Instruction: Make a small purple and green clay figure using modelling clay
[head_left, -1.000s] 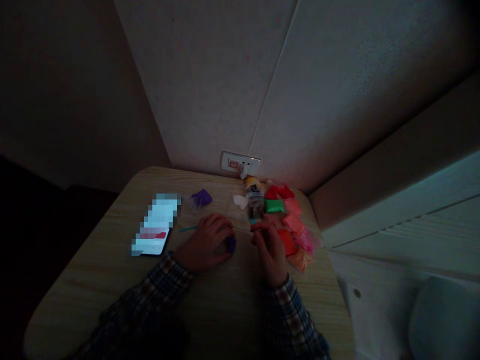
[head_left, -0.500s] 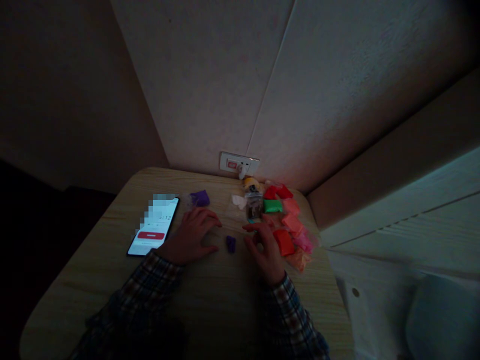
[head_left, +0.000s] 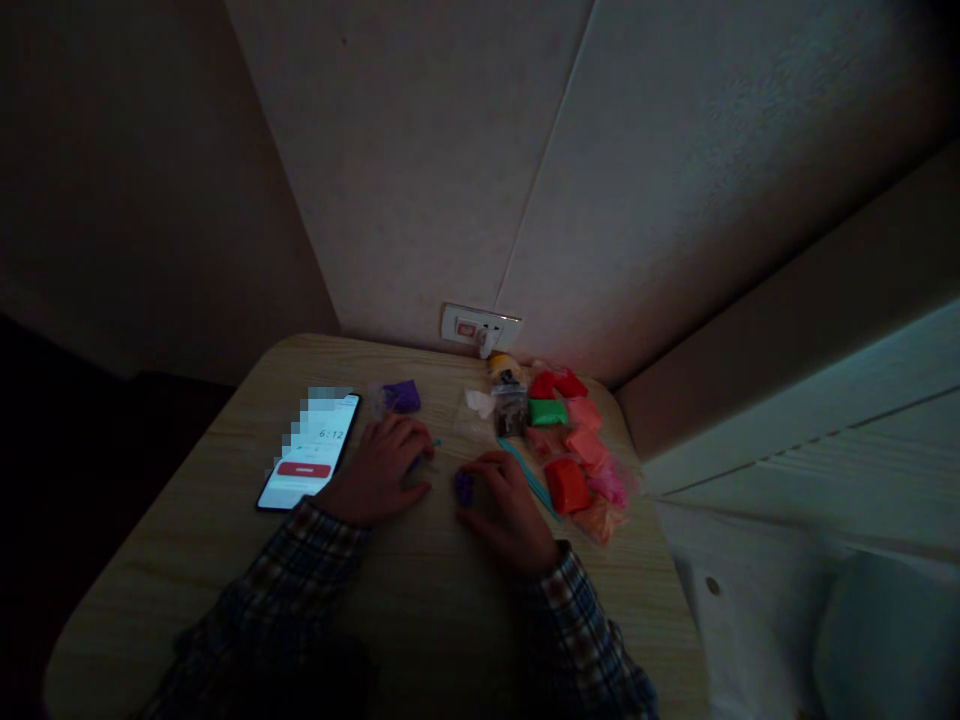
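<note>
My right hand (head_left: 514,515) has its thumb and fingers closed about a small, rough lump of purple clay (head_left: 464,489) on the table. To the left, my left hand (head_left: 381,470) rests palm down, fingers bent, with the thumb apart from them. A bit of purple and a small teal tip (head_left: 437,442) show by its fingertips; what they belong to is mostly hidden. Thin teal sticks (head_left: 534,482) lie just right of my right hand. Beyond my left hand is a purple clay block (head_left: 402,396) in a clear wrapper.
A lit phone (head_left: 306,468) lies on the wooden table (head_left: 225,560) at left. Clay packs in several colours, among them green (head_left: 547,412) and orange-red (head_left: 567,486), crowd the right side. A wall socket (head_left: 480,325) with a plug sits behind.
My right hand has moved left onto the purple lump and closed about it, uncovering the teal sticks. My left hand has stayed nearly in place, its fingers a little more bent.
</note>
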